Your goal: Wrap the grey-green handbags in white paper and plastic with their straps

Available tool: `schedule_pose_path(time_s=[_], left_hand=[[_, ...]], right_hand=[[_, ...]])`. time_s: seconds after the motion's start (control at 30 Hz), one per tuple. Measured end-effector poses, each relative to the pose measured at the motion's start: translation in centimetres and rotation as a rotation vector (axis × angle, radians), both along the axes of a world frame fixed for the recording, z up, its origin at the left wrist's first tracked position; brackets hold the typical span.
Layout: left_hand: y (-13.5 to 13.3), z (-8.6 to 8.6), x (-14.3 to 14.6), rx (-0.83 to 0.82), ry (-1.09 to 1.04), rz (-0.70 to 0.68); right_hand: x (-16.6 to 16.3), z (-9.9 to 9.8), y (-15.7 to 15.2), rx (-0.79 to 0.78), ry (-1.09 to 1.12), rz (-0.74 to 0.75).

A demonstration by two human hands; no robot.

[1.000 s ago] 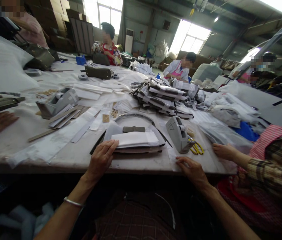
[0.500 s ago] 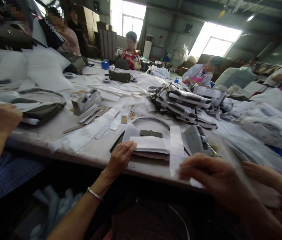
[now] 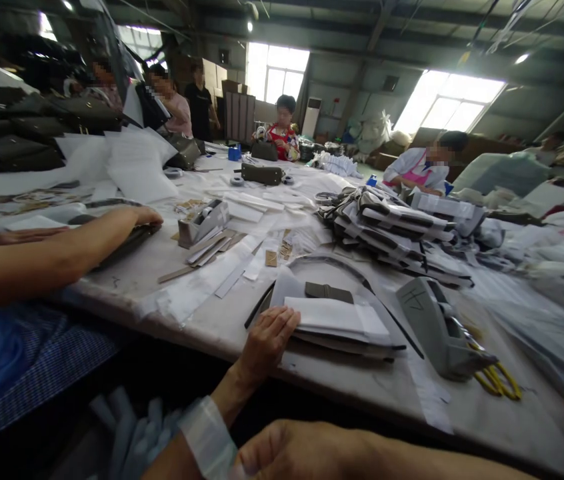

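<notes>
A dark olive handbag (image 3: 332,291) lies flat at the table's front edge, partly covered by a folded white sheet (image 3: 335,319), its strap curving behind. My left hand (image 3: 271,339) presses on the left end of this sheet, fingers together and curled over it; the thumb is hidden. Lower down, nearer my body, my right hand (image 3: 289,450) is closed on the end of a translucent tape strip (image 3: 208,433). The strip stretches across my left forearm; whether it touches the skin I cannot tell.
Right of the bag stand a grey tape dispenser (image 3: 425,327) and yellow-handled scissors (image 3: 499,381). A pile of wrapped bags (image 3: 387,223) rises behind. At left, a co-worker's arm (image 3: 62,260) reaches over another bag. Another grey dispenser (image 3: 205,223) sits mid-table.
My right hand has moved left and down toward my left forearm, with the tape strip. The strip no longer lies across the bag's right side. My view has turned left.
</notes>
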State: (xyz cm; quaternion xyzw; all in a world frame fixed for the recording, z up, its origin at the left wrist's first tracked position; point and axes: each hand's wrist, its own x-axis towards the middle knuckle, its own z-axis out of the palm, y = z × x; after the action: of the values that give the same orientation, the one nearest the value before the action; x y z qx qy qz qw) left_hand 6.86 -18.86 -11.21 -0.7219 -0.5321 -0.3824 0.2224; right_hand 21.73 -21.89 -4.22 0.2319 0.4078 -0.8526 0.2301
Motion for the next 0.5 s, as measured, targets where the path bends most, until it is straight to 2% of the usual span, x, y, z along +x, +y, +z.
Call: schedule_pose_path(time_s=[0.13, 0.17, 0.2, 0.27, 0.33, 0.4, 0.5], left_hand=[[-0.2, 0.0, 0.1, -0.019, -0.014, 0.0], [-0.2, 0.1, 0.1, -0.023, -0.019, -0.001], [-0.2, 0.1, 0.2, -0.021, -0.024, -0.004], [-0.2, 0.2, 0.2, -0.003, -0.029, -0.005], [0.0, 0.2, 0.2, 0.022, -0.022, 0.008], [0.3, 0.0, 0.2, 0.056, 0.008, 0.024], [0.4, -0.3, 0.3, 0.085, 0.014, 0.075]], right_hand=[[0.6, 2.8, 3.7, 0.062, -0.062, 0.078], [0.7, 3.8, 5.5, 0.141, -0.047, 0.138], [0.7, 4.7, 7.4, 0.299, -0.021, 0.147], [0.5, 5.9, 11.6, 0.681, 0.013, 0.015], [0.0, 6.2, 15.8, 0.919, -0.006, -0.202], [-0.7, 5.8, 19.3, 0.994, -0.021, -0.347], [-2.0, 4.5, 22.8, 1.065, -0.044, -0.413]])
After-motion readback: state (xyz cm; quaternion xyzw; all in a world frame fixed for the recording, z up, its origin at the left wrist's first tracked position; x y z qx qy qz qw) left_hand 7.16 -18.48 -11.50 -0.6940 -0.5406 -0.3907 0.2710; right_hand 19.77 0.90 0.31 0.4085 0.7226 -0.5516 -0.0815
